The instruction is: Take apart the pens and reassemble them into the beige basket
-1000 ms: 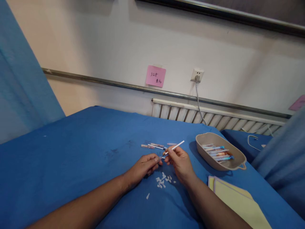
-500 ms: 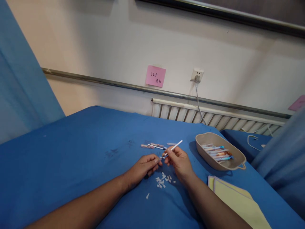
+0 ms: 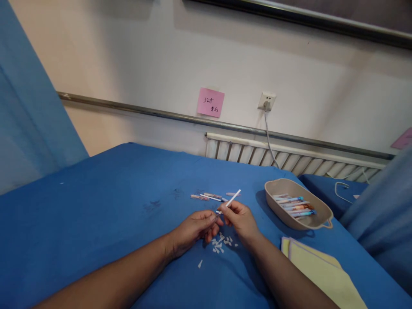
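Note:
My right hand (image 3: 242,219) pinches a thin white pen refill (image 3: 234,197), which slants up to the right. Close beside it, my left hand (image 3: 200,224) has thumb and forefinger closed at the refill's lower end; what these fingertips hold is too small to make out. Just beyond both hands lie several pen parts: a printed pen barrel (image 3: 199,197), another white refill (image 3: 210,197) and a pale piece (image 3: 232,194). Small white pointed bits (image 3: 219,244) are scattered on the blue cloth below my hands.
A beige basket (image 3: 273,206) holding several pens (image 3: 298,207) stands at the right. In front of it lies a folded yellow cloth (image 3: 318,266). The blue-covered table (image 3: 96,206) meets a wall with a radiator (image 3: 244,153). Blue curtains (image 3: 35,107) hang at both sides.
The white refill and my right hand have shifted slightly left and toward me. My left hand's lower fingers have uncurled somewhat. Things on the table stay where they were.

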{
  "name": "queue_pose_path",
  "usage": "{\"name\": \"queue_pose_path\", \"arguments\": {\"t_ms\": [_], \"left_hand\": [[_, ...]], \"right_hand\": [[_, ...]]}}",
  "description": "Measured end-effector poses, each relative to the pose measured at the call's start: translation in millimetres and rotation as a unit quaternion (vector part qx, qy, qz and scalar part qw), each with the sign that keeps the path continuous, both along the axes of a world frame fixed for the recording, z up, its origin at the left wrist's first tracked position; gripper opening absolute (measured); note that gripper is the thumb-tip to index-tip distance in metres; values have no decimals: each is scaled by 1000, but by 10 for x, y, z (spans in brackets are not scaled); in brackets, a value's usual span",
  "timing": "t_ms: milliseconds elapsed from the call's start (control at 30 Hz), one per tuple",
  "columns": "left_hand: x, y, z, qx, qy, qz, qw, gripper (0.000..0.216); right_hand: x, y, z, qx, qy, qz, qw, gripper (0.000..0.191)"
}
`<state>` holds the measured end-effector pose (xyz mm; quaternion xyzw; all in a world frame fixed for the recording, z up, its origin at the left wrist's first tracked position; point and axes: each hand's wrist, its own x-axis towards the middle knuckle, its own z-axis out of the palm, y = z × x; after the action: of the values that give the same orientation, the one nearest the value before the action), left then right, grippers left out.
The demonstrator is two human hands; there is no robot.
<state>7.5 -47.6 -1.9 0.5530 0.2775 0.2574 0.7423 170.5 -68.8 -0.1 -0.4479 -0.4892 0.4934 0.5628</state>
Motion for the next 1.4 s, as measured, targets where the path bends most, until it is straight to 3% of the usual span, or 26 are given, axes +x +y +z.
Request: {"name": "queue_pose_path", "arguments": {"t_ms": [500, 1100, 1167, 1300, 1400], "left_hand": [[8, -59, 53, -64, -16, -15, 998, 34], [21, -54, 61, -72, -24, 3, 997, 31], [20, -49, 64, -75, -27, 12, 997, 33], [14, -48, 73, -79, -21, 1, 997, 35], [13, -51, 73, -77, -14, -3, 997, 33]], "right_hand": [[22, 27, -43, -6, -23, -4, 1000, 35], [2, -3, -58, 0, 29, 79, 996, 28], [20, 9, -50, 6, 42, 63, 997, 29], [88, 26, 18, 45, 85, -42, 994, 39], [110, 17, 56, 59, 65, -85, 993, 42]]}}
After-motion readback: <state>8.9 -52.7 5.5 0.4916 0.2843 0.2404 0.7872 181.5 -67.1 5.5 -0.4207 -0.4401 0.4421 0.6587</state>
